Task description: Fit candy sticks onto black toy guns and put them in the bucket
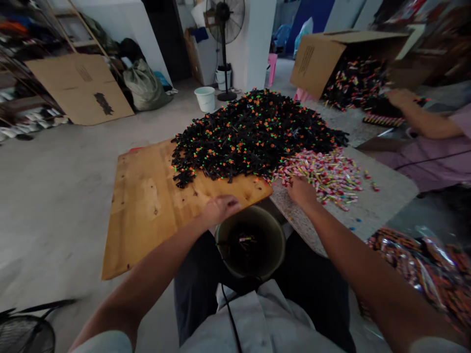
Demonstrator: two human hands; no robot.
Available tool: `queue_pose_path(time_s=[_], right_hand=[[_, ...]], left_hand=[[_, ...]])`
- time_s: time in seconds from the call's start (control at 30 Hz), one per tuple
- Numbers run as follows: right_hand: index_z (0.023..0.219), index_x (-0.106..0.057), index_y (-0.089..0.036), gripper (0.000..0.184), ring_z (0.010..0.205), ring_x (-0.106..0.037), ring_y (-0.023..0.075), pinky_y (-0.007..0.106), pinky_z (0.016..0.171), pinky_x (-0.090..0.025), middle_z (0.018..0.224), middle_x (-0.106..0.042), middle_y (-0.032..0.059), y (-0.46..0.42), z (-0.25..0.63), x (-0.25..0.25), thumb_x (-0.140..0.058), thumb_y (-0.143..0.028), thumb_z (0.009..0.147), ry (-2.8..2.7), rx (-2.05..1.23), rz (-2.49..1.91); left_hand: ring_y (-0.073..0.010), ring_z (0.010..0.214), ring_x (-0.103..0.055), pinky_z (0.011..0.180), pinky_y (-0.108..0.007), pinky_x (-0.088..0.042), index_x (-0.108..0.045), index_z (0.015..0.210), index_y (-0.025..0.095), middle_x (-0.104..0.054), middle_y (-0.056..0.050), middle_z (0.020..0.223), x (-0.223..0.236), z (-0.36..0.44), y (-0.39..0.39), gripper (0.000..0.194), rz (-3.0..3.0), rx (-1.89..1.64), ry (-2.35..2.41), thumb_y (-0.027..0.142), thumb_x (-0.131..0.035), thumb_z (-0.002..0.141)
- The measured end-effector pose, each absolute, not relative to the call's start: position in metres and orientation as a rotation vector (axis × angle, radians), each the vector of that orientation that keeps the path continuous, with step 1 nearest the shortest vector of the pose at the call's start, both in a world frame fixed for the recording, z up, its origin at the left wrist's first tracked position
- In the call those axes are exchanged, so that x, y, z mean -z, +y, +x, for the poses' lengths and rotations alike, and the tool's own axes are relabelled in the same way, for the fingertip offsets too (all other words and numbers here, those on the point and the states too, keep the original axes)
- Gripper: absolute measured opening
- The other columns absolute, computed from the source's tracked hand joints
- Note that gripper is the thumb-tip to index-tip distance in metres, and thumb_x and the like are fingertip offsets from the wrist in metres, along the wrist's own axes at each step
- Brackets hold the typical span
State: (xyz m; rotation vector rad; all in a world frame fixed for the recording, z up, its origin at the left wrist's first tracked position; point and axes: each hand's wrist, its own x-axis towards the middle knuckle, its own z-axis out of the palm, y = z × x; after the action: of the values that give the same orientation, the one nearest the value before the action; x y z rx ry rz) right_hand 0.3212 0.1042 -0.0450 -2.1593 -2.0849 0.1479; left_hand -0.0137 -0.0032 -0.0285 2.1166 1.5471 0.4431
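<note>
My left hand [221, 208] hovers over the front edge of a wooden board [140, 211], beside the rim of a bucket. Its fingers look curled, but blur hides whether they hold anything. At the near left edge of a heap of small pink, red and yellow wrapped pieces [327, 174], my right hand [301, 190] has its fingertips drawn together; what is between them is too small to make out. Behind both hands rises a large pile of black strap-like pieces with orange and green tips [243, 137]. The bucket [280, 240] stands between my legs, with a few pieces inside.
At right a co-worker's hand [403, 99] works beside a tipped cardboard box [318, 61] spilling similar pieces. Clear plastic bags of goods [415, 264] lie low at right. A white bucket [205, 99] and a standing fan [223, 49] are on the floor behind.
</note>
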Motion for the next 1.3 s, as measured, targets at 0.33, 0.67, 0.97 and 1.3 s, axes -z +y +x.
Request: queue_pose_path(time_s=[0.33,0.67,0.97,1.3], right_hand=[[0.139,-0.066,-0.014,0.040,0.114,-0.070,0.0327,0.039,0.089,-0.052,0.125,-0.072,0.0220,0.094,0.324,0.053,-0.048,-0.027,0.106,-2.290,-0.091,-2.135],[0.132,-0.069,-0.017,0.038,0.107,-0.072,0.0309,0.036,0.086,-0.051,0.120,-0.076,0.0183,0.067,0.326,0.049,-0.058,-0.028,0.097,-2.157,-0.192,-2.076],[0.099,-0.071,-0.020,0.033,0.054,-0.056,0.0141,0.028,0.053,-0.045,0.074,-0.069,0.0000,0.009,0.259,0.037,-0.068,-0.051,0.089,-1.626,-1.237,-1.309],[0.105,-0.072,-0.019,0.034,0.053,-0.052,0.0107,0.026,0.050,-0.042,0.080,-0.070,0.0004,-0.017,0.230,0.016,-0.071,-0.050,0.090,-1.475,-1.547,-0.993]], left_hand=[[-0.0330,0.139,-0.047,0.114,-0.044,-0.043,-0.060,0.148,0.017,-0.057,-0.016,0.151,0.039,-0.095,0.091,0.053,2.371,-0.030,2.079,0.012,-0.049,0.097],[-0.0340,0.129,-0.054,0.108,-0.042,-0.044,-0.072,0.117,0.016,-0.064,-0.017,0.132,0.032,-0.111,0.051,0.032,2.441,-0.040,1.977,0.032,-0.066,0.090],[-0.0280,0.112,-0.067,0.102,-0.040,-0.053,-0.065,0.130,0.016,-0.070,-0.013,0.123,0.041,-0.066,0.006,0.044,2.313,-0.605,1.847,0.023,-0.066,0.086],[-0.0201,0.094,-0.070,0.086,-0.032,-0.058,-0.073,0.128,0.023,-0.072,-0.008,0.106,0.014,0.003,-0.030,0.035,2.426,-0.899,1.391,0.042,-0.065,0.100]])
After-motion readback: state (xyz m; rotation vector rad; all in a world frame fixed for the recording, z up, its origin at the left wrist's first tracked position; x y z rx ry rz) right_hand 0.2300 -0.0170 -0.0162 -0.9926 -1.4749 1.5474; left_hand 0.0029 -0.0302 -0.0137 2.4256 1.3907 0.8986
